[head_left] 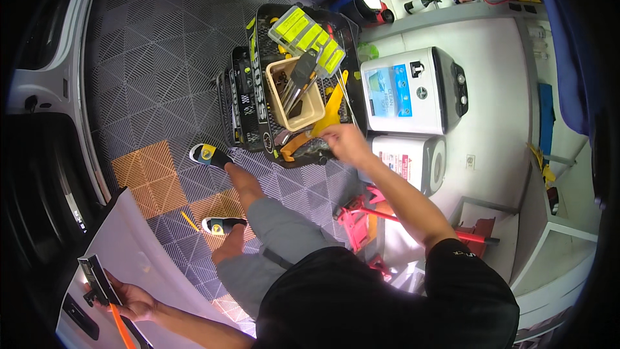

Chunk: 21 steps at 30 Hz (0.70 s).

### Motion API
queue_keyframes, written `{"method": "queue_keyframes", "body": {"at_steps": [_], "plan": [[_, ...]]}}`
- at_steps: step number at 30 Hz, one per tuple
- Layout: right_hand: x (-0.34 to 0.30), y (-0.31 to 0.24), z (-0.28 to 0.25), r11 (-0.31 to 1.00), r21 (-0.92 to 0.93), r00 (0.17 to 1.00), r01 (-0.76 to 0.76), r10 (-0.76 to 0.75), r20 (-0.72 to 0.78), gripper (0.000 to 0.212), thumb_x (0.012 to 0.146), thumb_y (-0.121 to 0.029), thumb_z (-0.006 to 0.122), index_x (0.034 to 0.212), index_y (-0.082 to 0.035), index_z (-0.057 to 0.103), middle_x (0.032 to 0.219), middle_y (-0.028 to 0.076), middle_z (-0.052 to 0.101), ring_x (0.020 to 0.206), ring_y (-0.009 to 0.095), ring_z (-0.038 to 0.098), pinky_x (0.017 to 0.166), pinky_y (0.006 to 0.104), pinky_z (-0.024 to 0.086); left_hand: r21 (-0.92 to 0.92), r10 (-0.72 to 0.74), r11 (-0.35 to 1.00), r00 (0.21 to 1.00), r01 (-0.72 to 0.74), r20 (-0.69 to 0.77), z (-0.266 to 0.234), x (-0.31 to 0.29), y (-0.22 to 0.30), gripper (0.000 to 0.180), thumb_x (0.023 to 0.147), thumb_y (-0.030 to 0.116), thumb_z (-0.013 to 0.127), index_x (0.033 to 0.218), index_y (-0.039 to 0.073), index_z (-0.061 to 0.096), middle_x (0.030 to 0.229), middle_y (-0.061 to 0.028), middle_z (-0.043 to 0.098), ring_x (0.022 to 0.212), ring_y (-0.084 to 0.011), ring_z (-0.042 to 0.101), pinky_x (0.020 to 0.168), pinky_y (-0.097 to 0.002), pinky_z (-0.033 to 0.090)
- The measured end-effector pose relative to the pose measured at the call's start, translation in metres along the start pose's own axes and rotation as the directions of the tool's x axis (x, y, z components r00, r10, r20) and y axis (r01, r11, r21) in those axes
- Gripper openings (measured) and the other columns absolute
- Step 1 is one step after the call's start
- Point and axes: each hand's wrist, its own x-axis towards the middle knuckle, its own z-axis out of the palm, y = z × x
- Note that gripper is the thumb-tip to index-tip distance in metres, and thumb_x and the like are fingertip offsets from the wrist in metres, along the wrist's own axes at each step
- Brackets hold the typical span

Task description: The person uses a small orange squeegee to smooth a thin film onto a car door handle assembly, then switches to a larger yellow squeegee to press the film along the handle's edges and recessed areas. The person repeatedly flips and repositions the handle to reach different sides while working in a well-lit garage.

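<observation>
My left hand (134, 302), at the lower left, has its fingers curled round a flat black rectangular part (99, 280) beside the pale car door panel (145, 252). Just under that hand sticks out an orange strip (121, 327); what it is fixed to is hidden. My right hand (345, 145) reaches over the near right corner of a black tool cart (263, 100). Its fingers are drawn together at the lower end of a yellow flat tool (332, 108); what they pinch, if anything, is hidden. An orange-brown piece (296, 145) lies close by.
On the cart are a beige bin (312, 116) with hand tools and a clear organizer case (303, 30) with yellow-green compartments. White machines (434, 84) stand along the right wall, near a red floor jack (354, 223). A yellow strip (190, 221) lies on the floor tiles.
</observation>
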Motion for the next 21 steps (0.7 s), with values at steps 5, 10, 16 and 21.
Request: {"method": "queue_keyframes", "body": {"at_steps": [5, 10, 16, 21], "plan": [[0.015, -0.021, 0.035, 0.941, -0.120, 0.938, 0.315, -0.290, 0.188, 0.037, 0.090, -0.015, 0.077, 0.127, -0.014, 0.074, 0.110, 0.016, 0.074, 0.104, 0.040, 0.069, 0.090, 0.0484, 0.057, -0.019, -0.001, 1.000, 1.000, 0.000, -0.013, -0.003, 0.001, 0.002, 0.036, 0.096, 0.027, 0.075, 0.131, 0.030, 0.073, 0.165, -0.0027, 0.046, 0.158, -0.0366, 0.032, 0.132, -0.0611, 0.021], [0.028, 0.014, 0.022, 0.980, -0.194, 0.994, 0.040, -0.020, 0.105, 0.020, 0.092, -0.018, 0.069, 0.106, -0.008, 0.079, 0.097, 0.018, 0.077, 0.093, 0.040, 0.073, 0.086, 0.0497, 0.059, -0.078, -0.020, 0.997, 0.999, 0.017, -0.035, -0.002, 0.000, 0.000, 0.037, 0.093, 0.025, 0.078, 0.130, 0.029, 0.074, 0.164, -0.0022, 0.048, 0.157, -0.0357, 0.033, 0.131, -0.0608, 0.022], [0.054, 0.042, -0.002, 0.988, 0.080, 0.945, -0.130, 0.148, -0.292, 0.022, 0.093, -0.019, 0.073, 0.103, 0.000, 0.077, 0.082, 0.018, 0.074, 0.075, 0.031, 0.072, 0.075, 0.0395, 0.057, -0.020, 0.029, 0.999, 1.000, -0.029, 0.009, 0.002, -0.001, 0.001, 0.034, 0.099, 0.029, 0.071, 0.133, 0.029, 0.072, 0.165, -0.0052, 0.045, 0.156, -0.0358, 0.036, 0.131, -0.0590, 0.027], [-0.003, 0.013, 0.042, 0.954, 0.274, 0.909, -0.123, 0.220, -0.355, 0.020, 0.094, -0.018, 0.072, 0.095, 0.002, 0.074, 0.075, 0.012, 0.071, 0.067, 0.019, 0.066, 0.064, 0.0340, 0.052, 0.110, 0.077, 0.991, 0.997, -0.077, 0.008, 0.002, 0.000, 0.000, 0.034, 0.108, 0.037, 0.060, 0.140, 0.026, 0.062, 0.163, -0.0083, 0.046, 0.152, -0.0365, 0.042, 0.129, -0.0584, 0.034]]}}
